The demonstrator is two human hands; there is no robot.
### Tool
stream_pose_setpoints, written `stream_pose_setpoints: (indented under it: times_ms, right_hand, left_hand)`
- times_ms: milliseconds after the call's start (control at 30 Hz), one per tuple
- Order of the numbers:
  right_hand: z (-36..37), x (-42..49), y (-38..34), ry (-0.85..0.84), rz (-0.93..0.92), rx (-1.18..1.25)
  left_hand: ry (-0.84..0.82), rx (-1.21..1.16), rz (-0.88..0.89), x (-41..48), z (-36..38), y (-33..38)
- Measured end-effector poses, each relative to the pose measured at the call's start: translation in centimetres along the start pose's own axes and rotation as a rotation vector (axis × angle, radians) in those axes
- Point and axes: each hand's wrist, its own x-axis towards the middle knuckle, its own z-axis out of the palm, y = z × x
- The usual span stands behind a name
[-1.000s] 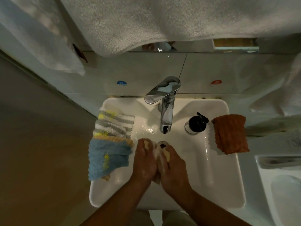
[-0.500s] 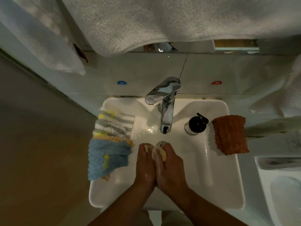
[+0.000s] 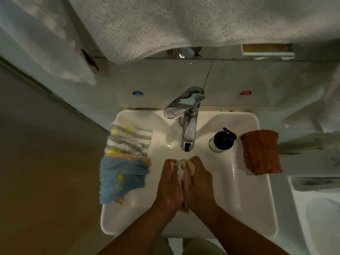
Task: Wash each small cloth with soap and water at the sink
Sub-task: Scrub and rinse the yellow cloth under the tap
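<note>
My left hand (image 3: 170, 184) and my right hand (image 3: 198, 183) are pressed side by side over the white sink (image 3: 257, 208), both gripping a small pale yellow cloth (image 3: 181, 168) bunched between them, just in front of the chrome tap (image 3: 187, 129). Most of that cloth is hidden by my fingers. A grey, white and yellow striped cloth (image 3: 128, 138) and a blue cloth (image 3: 121, 181) lie on the sink's left rim. An orange-brown cloth (image 3: 261, 153) lies on the right rim. A soap dispenser with a black pump (image 3: 223, 139) stands right of the tap.
A large white towel (image 3: 184, 24) hangs overhead at the back, another (image 3: 46, 43) at the left. Blue (image 3: 137, 93) and red (image 3: 245, 93) stickers mark the wall behind the tap. A second white basin (image 3: 322, 218) sits at the right edge. The brown floor (image 3: 46, 181) lies left.
My two hands have closed tighter together around the yellow cloth and shifted slightly nearer to me, rubbing it. The other cloths stay put.
</note>
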Motion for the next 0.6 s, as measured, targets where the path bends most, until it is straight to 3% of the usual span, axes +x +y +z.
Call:
stream_pose_setpoints:
  times_ms: [200, 367, 533, 600]
  right_hand:
    - [-1.6, 3.1, 2.4, -0.107, 0.117, -0.103]
    - [-3.0, 3.5, 5.4, -0.054, 0.296, -0.188]
    - [-2.2, 1.3, 5.5, -0.104, 0.467, 0.152]
    - [-1.3, 0.6, 4.0, -0.159, 0.520, 0.395]
  left_hand:
    - [-0.163, 0.175, 0.084, -0.9, -1.7, 0.2]
    - [0.116, 0.231, 0.036, 1.2, -4.5, -1.5]
    - [0.248, 0.344, -0.003, 1.3, -4.6, -2.8]
    - [0.167, 0.364, 0.060, 0.7, -3.3, -3.0]
